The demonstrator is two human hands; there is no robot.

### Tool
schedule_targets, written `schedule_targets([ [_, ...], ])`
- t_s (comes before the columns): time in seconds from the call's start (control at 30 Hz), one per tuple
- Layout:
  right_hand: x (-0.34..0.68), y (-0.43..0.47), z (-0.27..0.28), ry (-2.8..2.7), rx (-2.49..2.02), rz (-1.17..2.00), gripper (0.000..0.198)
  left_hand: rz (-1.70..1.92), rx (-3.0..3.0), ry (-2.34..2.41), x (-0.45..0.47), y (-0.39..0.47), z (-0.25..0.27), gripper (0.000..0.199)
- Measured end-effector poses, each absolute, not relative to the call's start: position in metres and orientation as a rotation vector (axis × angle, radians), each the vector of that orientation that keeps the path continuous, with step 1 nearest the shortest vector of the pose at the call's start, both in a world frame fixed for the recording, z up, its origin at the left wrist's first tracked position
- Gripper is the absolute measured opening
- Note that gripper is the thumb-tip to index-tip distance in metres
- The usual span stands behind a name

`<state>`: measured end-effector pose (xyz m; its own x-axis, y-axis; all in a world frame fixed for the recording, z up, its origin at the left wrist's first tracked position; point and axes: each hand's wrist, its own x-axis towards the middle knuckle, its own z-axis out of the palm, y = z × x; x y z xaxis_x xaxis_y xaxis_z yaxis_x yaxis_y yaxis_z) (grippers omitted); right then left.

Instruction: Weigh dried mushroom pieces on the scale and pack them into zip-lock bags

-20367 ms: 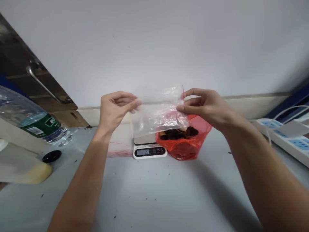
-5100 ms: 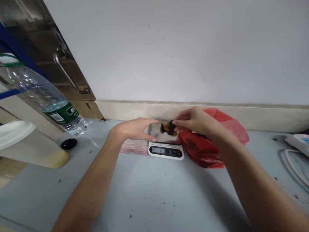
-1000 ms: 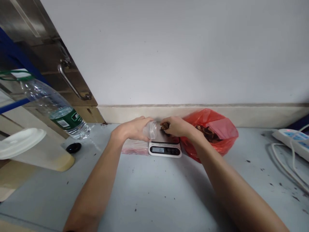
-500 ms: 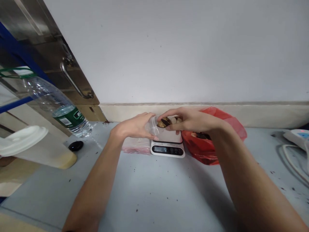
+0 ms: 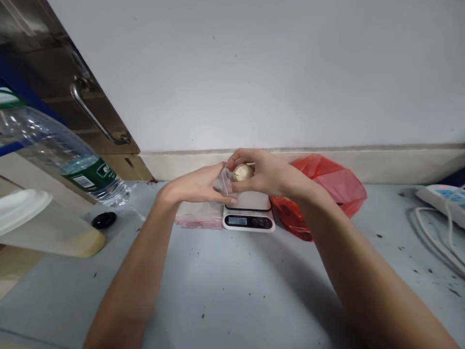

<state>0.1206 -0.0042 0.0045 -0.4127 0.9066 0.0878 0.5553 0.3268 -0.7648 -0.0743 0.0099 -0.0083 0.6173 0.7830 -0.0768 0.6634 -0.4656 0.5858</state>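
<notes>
On a grey surface (image 5: 221,271), from left to right: a part-filled bottle (image 5: 87,162) with a green label leans behind a white-lidded cup (image 5: 58,228), and a black cap (image 5: 104,220) lies just beside them. The left hand (image 5: 198,184) reaches in, its grip spread around a small clear bag (image 5: 221,184), thumb below and fingers above, the bag's mouth turned right. Beneath that hand lie flat bags (image 5: 199,214) with pink edges, next to a white scale (image 5: 249,220) with a lit display. Over the scale, at the bag's mouth, is a pale piece (image 5: 243,173), roundish, with no clear long axis. The right hand (image 5: 267,172) is nearer to it: its grip curls narrow around the piece, which lies to the right of the left grip. Whether piece and bag touch, I cannot tell. Farther right, an open red bag (image 5: 337,182); then, well apart, a power strip (image 5: 439,196).
</notes>
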Motion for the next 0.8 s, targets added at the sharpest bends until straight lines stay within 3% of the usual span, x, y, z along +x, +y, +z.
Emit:
schedule_targets([
  [0.27,0.134,-0.012,0.004,-2.088,-0.966,1.052,0.057,0.308,2.233,1.072,-0.072,0.009,-0.003,0.067],
  [0.37,0.138,-0.011,0.005,-2.079,-0.889,0.988,0.046,0.325,2.209,1.152,-0.075,0.007,0.0,0.066],
  [0.5,0.15,-0.007,0.007,-2.252,-0.923,0.672,0.03,0.386,2.168,1.095,-0.082,0.004,0.007,0.07],
  [0.6,0.157,-0.005,0.007,-2.249,-0.845,0.634,0.008,0.462,2.161,1.073,-0.086,0.002,0.013,0.072],
  [0.8,0.161,-0.007,0.011,-2.087,-0.873,0.719,0.048,0.625,2.008,1.172,-0.082,0.002,0.014,0.055],
])
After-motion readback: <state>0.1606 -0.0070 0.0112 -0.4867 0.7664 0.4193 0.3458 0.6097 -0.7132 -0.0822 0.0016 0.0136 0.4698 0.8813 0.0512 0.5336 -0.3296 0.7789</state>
